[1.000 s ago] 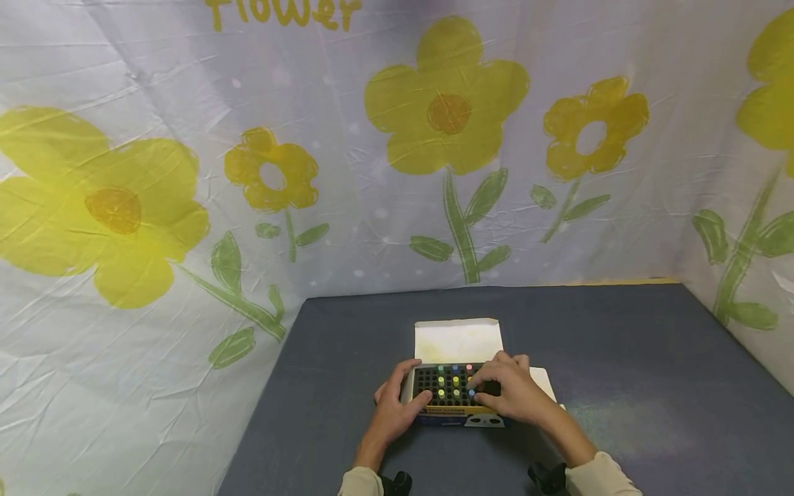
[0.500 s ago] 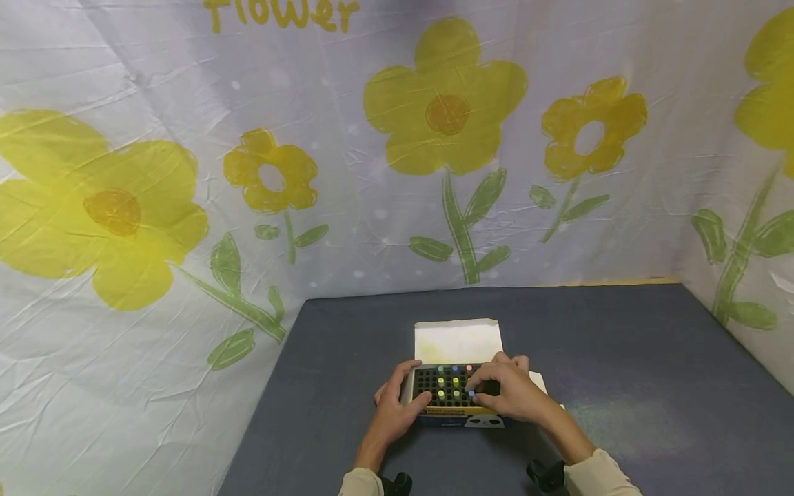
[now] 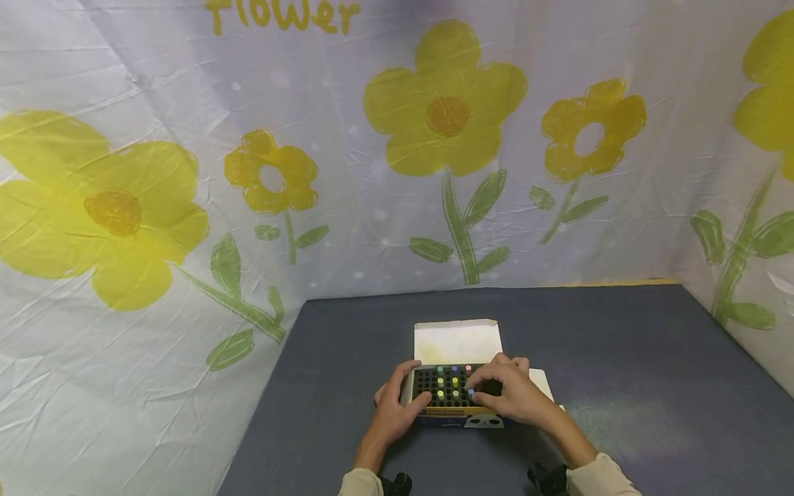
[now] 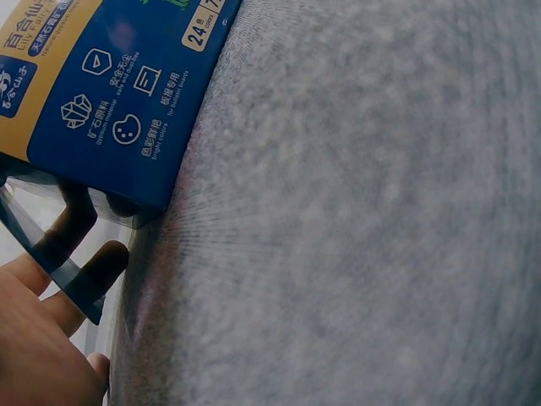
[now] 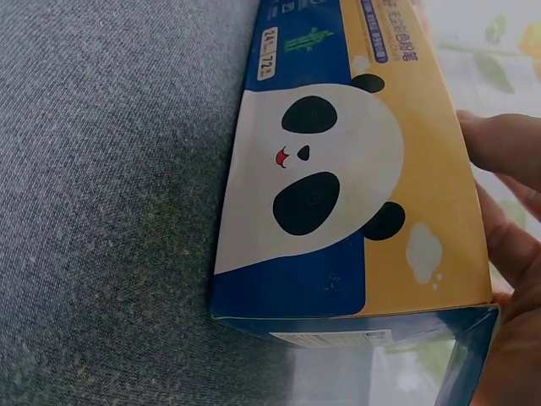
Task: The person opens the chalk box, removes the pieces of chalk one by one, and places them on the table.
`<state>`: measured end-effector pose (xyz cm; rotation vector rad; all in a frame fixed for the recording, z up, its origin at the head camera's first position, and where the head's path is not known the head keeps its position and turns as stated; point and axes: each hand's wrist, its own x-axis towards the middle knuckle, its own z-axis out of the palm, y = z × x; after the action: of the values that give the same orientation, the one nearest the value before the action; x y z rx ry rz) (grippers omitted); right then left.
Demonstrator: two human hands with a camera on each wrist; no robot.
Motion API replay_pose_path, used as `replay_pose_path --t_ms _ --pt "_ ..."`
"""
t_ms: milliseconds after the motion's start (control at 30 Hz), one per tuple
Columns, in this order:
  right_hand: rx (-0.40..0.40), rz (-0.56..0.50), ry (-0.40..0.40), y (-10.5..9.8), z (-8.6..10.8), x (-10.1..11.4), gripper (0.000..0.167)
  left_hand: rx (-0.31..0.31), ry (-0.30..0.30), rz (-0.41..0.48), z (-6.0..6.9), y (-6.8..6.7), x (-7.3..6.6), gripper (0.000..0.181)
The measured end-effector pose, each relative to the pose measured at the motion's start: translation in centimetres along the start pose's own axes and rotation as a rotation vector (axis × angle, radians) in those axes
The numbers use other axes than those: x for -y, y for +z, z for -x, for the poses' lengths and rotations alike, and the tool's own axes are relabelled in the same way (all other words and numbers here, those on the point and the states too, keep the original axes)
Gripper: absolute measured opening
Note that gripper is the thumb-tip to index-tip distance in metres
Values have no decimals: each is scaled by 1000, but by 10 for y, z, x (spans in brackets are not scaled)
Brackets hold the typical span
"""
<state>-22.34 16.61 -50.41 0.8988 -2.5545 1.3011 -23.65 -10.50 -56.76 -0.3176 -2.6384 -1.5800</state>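
Note:
A blue and yellow chalk box (image 3: 453, 411) with a panda print lies on the dark table, its white lid (image 3: 457, 342) raised at the back. Inside, a black grid holds several coloured chalk sticks. The left hand (image 3: 395, 410) grips the box's left end, thumb at the front edge; in the left wrist view its fingers (image 4: 63, 262) are by the clear end flap. Over the grid's right part, the right hand (image 3: 515, 393) pinches a blue chalk stick (image 3: 471, 393) between thumb and finger. In the right wrist view the panda side (image 5: 338, 169) faces the camera, and the chalk is hidden.
The dark table (image 3: 620, 365) extends around the box. A white flap (image 3: 542, 383) sticks out at the box's right end, partly behind the right hand. Behind and beside the table hangs a white cloth (image 3: 347, 227) with yellow flowers.

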Motion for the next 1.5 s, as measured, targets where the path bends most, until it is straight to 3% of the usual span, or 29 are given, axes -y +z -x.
replay_pose_path --t_ms 267,600,867,1100,1333,1500 --pt "-42 -11 -12 1 1 1 19 3 10 5 1 1 1 57" --pt "-197 5 -52 0 -2 6 20 2 -2 -2 1 0 0 57" --pt "-271 9 -28 -2 -6 7 22 -1 3 -6 3 -1 -2 57" --pt "-303 17 -28 -6 -5 6 24 -6 11 -8 2 -1 -1 57" --pt "-298 -41 38 -11 -1 3 21 -3 6 0 2 -1 -2 56" --pt "-298 -47 -15 -17 2 -1 21 -5 -2 6 3 0 -2 55"
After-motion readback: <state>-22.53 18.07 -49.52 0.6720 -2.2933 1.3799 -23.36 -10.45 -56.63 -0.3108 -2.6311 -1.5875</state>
